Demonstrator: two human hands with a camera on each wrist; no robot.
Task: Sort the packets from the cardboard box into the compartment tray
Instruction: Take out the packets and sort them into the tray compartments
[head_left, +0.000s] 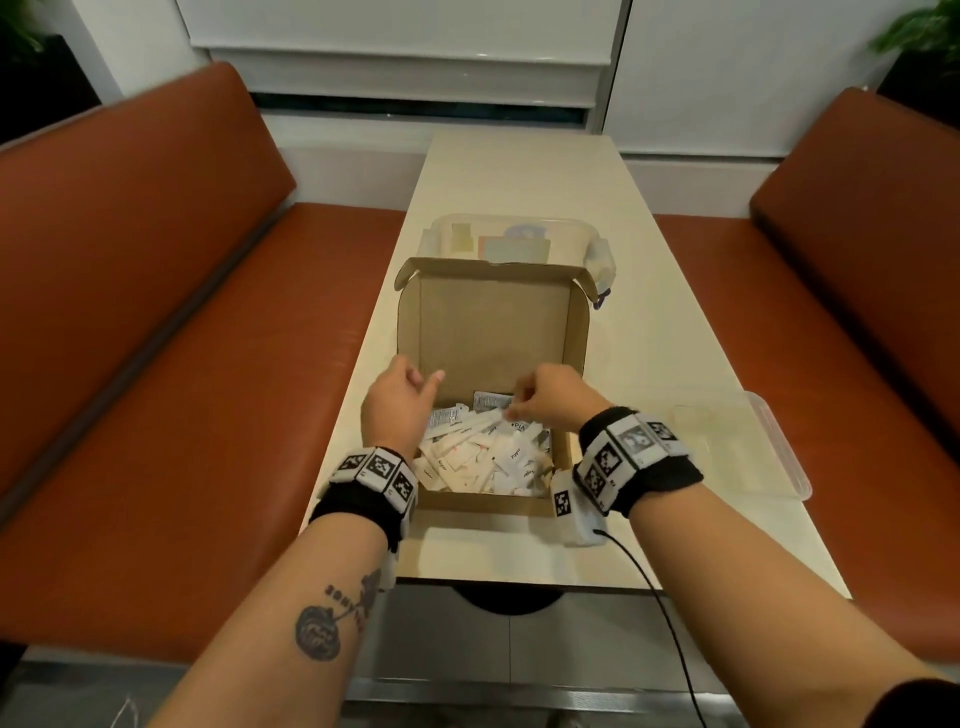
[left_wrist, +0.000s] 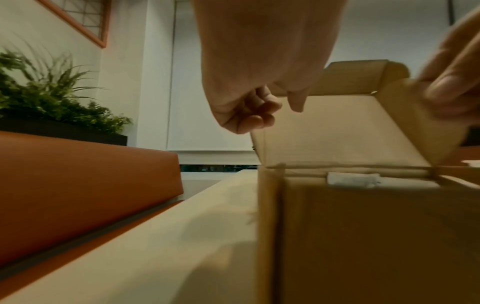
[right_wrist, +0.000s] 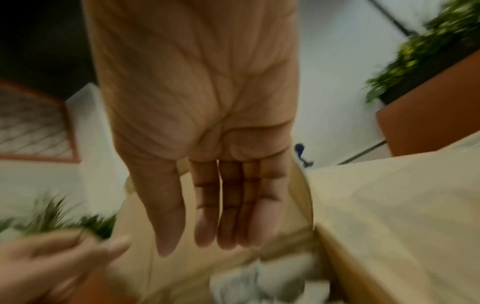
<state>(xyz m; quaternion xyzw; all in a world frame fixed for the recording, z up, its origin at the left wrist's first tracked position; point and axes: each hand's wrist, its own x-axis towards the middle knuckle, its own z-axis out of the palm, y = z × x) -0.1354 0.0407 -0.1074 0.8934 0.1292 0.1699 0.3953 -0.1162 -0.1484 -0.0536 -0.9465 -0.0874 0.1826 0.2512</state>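
Packets (head_left: 483, 457) are lying in the box (head_left: 493, 322) at table centre. Right hand (head_left: 550, 402) is apparently pinching one packet; left hand (head_left: 397, 410), at 9 o'clock, is hovering loosely curled, holding nothing.

Left hand (head_left: 397, 410) curled, right hand (head_left: 553, 402) pinching.

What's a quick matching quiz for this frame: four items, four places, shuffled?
Items:
1. packets
2. compartment tray
3. clear container
4. orange bench

Places:
A. beyond the raised lid of the cardboard box
B. beside the table, not on it
C. inside the cardboard box
D. on the table, right of the cardboard box

Pairs: 1-C; 2-D; 3-A; 4-B
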